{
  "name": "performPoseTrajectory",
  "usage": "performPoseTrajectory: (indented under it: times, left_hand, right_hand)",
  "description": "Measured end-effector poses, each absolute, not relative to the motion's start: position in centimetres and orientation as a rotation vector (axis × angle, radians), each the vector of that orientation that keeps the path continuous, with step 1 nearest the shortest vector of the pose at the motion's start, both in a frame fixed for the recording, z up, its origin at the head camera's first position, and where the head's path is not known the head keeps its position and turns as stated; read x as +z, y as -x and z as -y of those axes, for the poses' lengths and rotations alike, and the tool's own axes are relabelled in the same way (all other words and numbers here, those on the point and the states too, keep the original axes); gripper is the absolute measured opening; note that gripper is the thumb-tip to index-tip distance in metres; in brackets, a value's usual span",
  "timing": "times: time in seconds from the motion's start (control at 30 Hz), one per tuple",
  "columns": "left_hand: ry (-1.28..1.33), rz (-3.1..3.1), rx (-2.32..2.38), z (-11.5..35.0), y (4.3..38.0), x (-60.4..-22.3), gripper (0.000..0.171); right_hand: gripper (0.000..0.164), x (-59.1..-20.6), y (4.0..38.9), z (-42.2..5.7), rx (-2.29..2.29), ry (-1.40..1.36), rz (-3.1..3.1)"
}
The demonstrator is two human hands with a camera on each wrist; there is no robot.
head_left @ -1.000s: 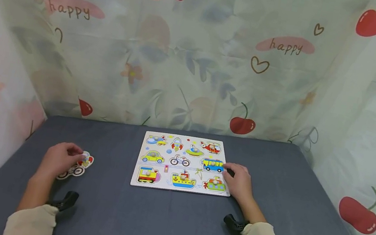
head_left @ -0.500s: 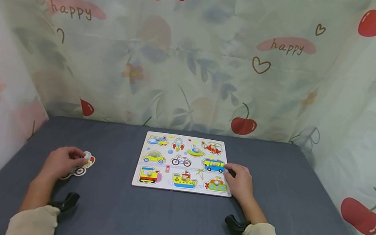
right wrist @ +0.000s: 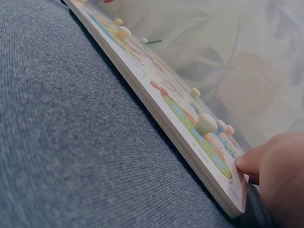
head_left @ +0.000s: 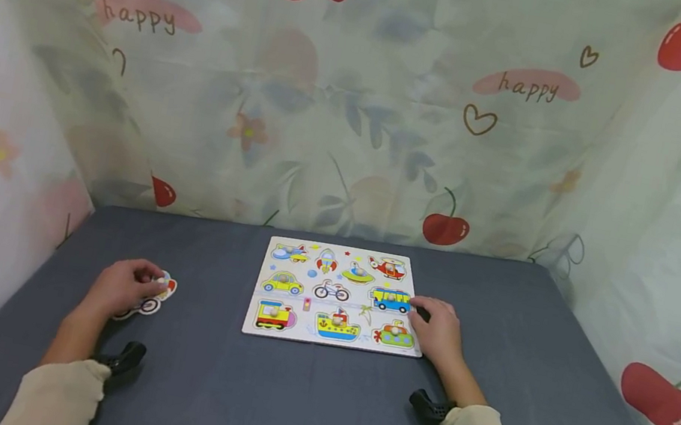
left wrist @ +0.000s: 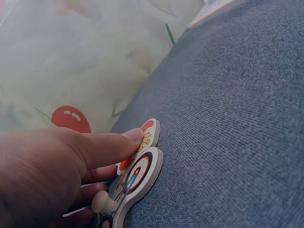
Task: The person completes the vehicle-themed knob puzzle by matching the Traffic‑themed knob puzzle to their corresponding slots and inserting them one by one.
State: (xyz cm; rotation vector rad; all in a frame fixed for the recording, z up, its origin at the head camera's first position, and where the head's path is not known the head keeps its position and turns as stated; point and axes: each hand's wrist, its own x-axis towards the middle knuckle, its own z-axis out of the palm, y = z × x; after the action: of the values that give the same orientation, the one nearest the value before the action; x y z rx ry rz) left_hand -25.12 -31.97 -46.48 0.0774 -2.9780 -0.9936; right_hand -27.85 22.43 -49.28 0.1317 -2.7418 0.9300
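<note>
On the left of the table, my left hand (head_left: 122,289) pinches a small red and yellow puzzle piece (left wrist: 148,129), with the thumb over its face. Right against it lies a bicycle puzzle piece (left wrist: 137,172) with a round wooden knob (left wrist: 101,202); the curled fingers sit behind both pieces. What picture the red piece bears is partly covered by the thumb. My right hand (head_left: 439,330) holds the right edge of the puzzle board (head_left: 300,334), its fingertip on the board's margin (right wrist: 232,206) near the submarine piece (head_left: 394,334).
The white board lies flat on the dark blue cloth (head_left: 280,399) and bears vehicle pictures, several with knobs, and a bicycle picture (head_left: 332,291) without one. Printed curtains (head_left: 361,95) stand behind and at both sides. A black camera mount sits on each wrist.
My left hand has shifted slightly to the right, covering more of the red and yellow piece. The right hand stays at the board's edge. The whole head view has drifted a little.
</note>
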Motion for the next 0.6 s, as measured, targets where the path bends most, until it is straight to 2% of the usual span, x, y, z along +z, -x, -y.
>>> performPoseTrajectory:
  times: [0.6]
  left_hand:
    - [0.026, 2.962, -0.890, 31.6, 27.6, -46.4, 0.025]
  right_hand:
    - [0.029, -48.9, 27.7, -22.4, 0.947, -0.144, 2.736]
